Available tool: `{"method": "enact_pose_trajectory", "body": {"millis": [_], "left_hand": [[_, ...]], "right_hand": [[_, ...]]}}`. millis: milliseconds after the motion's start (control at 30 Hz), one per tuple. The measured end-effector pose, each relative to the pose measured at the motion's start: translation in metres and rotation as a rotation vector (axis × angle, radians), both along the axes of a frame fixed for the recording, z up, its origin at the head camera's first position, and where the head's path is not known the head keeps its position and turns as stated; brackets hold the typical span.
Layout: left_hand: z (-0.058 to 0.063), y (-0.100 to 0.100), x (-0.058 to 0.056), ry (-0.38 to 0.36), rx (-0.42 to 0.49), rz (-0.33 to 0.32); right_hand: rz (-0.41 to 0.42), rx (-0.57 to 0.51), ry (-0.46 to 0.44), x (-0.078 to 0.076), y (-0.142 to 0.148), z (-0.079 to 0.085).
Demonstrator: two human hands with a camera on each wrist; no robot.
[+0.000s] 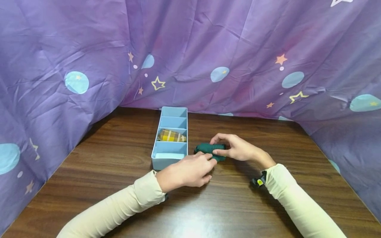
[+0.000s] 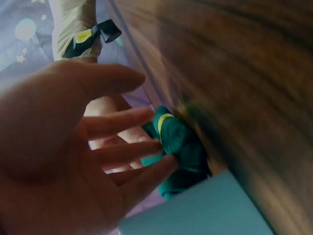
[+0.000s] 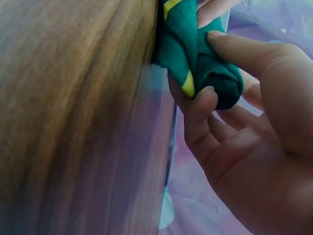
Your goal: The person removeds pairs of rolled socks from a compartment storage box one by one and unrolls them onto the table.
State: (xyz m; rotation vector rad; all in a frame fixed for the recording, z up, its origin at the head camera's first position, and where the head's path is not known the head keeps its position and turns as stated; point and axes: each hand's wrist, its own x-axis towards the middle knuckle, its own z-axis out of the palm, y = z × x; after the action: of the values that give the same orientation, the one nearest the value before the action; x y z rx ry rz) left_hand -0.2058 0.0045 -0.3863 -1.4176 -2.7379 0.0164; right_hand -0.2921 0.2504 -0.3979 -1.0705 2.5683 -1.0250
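A rolled green cloth (image 1: 205, 147) with yellow trim lies on the table just right of the blue divided box. My right hand (image 1: 238, 147) grips its right end, thumb on the near side and fingers on the far side. In the right wrist view the cloth (image 3: 215, 81) shows its coiled end between thumb and fingers. My left hand (image 1: 190, 170) reaches over the left end, fingertips right at the cloth. The left wrist view shows that hand's fingers (image 2: 122, 152) fairly straight, thumb apart.
The long blue box (image 1: 168, 163) stands to the left, split into several compartments. One compartment holds a rolled yellow-and-brown plaid cloth (image 1: 172, 135). A purple curtain (image 1: 190, 59) with stars and planets hangs behind and beside the wooden table (image 1: 125, 152).
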Motion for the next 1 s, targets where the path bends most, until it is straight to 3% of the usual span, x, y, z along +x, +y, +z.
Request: {"method": "enact_pose_trajectory", "body": {"millis": [133, 367, 533, 700, 800, 933, 1000], "left_hand": [[-0.005, 0.004, 0.005, 0.003, -0.046, 0.025], [-0.016, 0.011, 0.011, 0.134, -0.101, 0.060], [-0.018, 0.011, 0.011, 0.164, -0.100, 0.056], [-0.016, 0.010, 0.010, 0.116, -0.068, 0.044], [-0.015, 0.010, 0.010, 0.037, -0.043, 0.058], [-0.016, 0.010, 0.010, -0.049, -0.035, 0.069], [-0.016, 0.010, 0.010, -0.058, -0.048, 0.060]], "right_hand": [[-0.008, 0.012, 0.012, 0.000, 0.000, -0.001], [-0.017, 0.035, 0.086, 0.001, -0.003, -0.001], [-0.005, 0.002, 0.164, -0.001, -0.005, -0.005], [0.013, -0.024, 0.200, -0.001, -0.007, -0.008], [0.009, -0.024, 0.216, -0.001, -0.006, -0.009], [-0.017, 0.018, 0.262, -0.002, -0.004, -0.010], [-0.023, 0.058, 0.284, -0.002, -0.004, -0.010]]}}
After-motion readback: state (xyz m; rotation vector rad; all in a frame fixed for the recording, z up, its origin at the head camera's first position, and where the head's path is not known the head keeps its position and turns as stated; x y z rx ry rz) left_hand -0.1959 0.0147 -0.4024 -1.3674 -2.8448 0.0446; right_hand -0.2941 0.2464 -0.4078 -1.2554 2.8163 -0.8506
